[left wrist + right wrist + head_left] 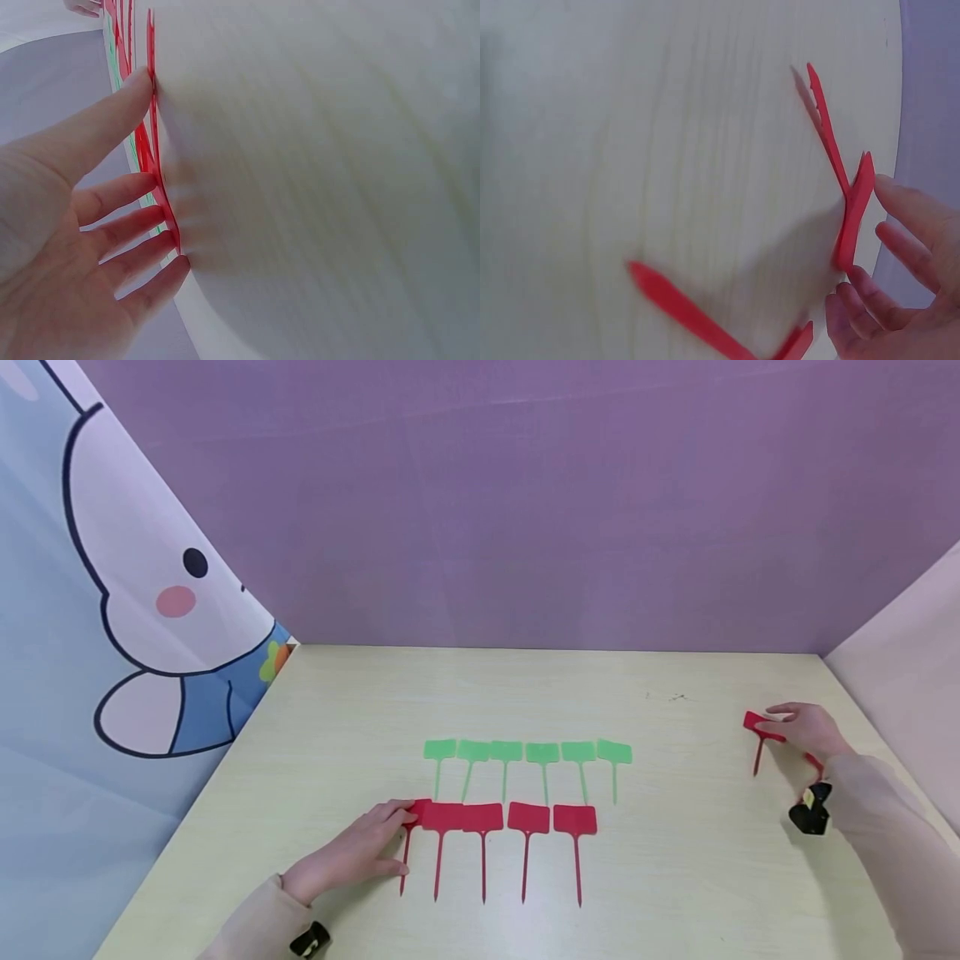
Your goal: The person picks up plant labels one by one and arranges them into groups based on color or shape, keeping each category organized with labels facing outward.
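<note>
In the head view my left hand (356,852) lies at the left end of a row of red T-shaped plant labels (528,818). In the left wrist view its fingers reach the head of the end label (171,217), and the thumb rests against that label's stem. On the right side of the table, my right hand (813,731) has its fingertips at the head of another red plant label (759,747). The right wrist view shows this label's head (857,217) between its digits, with the stem pointing away.
Behind the red row runs a row of light green plant labels (543,753). More red label parts (690,311) lie beside my right wrist, partly hidden by the arm in the head view. A purple backdrop (555,527) stands behind the wooden table (675,877).
</note>
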Tool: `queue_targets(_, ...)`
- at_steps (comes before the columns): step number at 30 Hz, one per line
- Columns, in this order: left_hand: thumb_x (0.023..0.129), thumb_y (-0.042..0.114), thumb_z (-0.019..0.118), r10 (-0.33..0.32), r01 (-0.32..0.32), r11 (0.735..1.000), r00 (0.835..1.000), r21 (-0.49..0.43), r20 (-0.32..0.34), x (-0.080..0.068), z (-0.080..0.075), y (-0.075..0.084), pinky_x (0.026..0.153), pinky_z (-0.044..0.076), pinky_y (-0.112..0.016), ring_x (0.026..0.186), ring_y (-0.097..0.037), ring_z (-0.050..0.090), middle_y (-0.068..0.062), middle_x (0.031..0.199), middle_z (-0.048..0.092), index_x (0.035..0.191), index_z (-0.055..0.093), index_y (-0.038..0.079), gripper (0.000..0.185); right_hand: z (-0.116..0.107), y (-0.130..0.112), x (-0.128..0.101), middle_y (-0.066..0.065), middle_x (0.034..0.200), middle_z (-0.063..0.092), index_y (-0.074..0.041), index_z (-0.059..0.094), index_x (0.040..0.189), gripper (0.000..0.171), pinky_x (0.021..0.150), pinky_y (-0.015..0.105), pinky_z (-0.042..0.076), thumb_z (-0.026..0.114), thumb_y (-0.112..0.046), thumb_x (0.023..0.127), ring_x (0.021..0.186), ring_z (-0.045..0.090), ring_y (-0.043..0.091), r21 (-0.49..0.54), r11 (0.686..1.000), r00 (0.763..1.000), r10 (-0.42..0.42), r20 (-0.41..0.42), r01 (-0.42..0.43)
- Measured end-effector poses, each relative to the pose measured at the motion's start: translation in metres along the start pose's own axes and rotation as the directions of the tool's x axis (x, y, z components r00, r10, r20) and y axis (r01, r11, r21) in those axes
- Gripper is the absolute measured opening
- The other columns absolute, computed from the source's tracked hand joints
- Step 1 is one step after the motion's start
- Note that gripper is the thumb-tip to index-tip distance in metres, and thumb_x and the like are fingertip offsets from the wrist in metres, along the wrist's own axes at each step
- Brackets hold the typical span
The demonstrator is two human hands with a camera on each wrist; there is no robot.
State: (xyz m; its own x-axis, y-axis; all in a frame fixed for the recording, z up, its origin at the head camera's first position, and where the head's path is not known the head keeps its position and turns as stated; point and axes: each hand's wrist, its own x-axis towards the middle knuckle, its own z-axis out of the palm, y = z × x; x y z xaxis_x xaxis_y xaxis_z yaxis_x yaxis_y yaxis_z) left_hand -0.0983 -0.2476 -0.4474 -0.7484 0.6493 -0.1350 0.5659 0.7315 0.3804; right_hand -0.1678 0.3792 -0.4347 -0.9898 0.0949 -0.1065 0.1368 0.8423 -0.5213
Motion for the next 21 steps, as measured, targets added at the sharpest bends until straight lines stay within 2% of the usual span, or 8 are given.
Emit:
queue_targets(11,0.072,0.030,0.072,0.002,-0.002,1.000,1.000,0.003,-0.008,0.002,0.003,-0.001,0.092,0.040,-0.042,0.115,-0.028,0.040,-0.013,0.128,0.040,0.121,0.046,-0.001,0.064,0.005,0.009,0.006,0.040,0.110,0.043,0.016,0.045,0.114,0.062,0.071,0.046,0.039,0.059,-0.036,0.083,0.091,0.044,0.045,0.001,0.999,0.998,0.033,0.052,-0.033)
queue_targets(16,0.071,0.030,0.072,0.001,-0.001,1.000,1.000,-0.002,-0.006,0.002,0.003,0.000,0.091,0.040,-0.042,0.114,-0.028,0.040,-0.013,0.128,0.041,0.120,0.046,-0.001,0.064,0.009,0.012,0.009,0.039,0.106,0.046,0.017,0.046,0.110,0.057,0.074,0.050,0.038,0.057,-0.033,0.084,0.090,0.046,0.045,-0.003,1.000,0.999,0.028,0.020,-0.028)
queue_targets(21,0.071,0.030,0.072,-0.012,0.012,1.000,1.000,-0.002,-0.002,0.003,0.003,0.001,0.091,0.040,-0.042,0.114,-0.027,0.041,-0.012,0.127,0.041,0.121,0.046,-0.001,0.064,0.012,0.013,0.012,0.038,0.099,0.049,0.017,0.048,0.108,0.053,0.070,0.048,0.040,0.061,-0.029,0.082,0.086,0.048,0.046,-0.024,1.000,1.000,0.000,-0.025,-0.001)
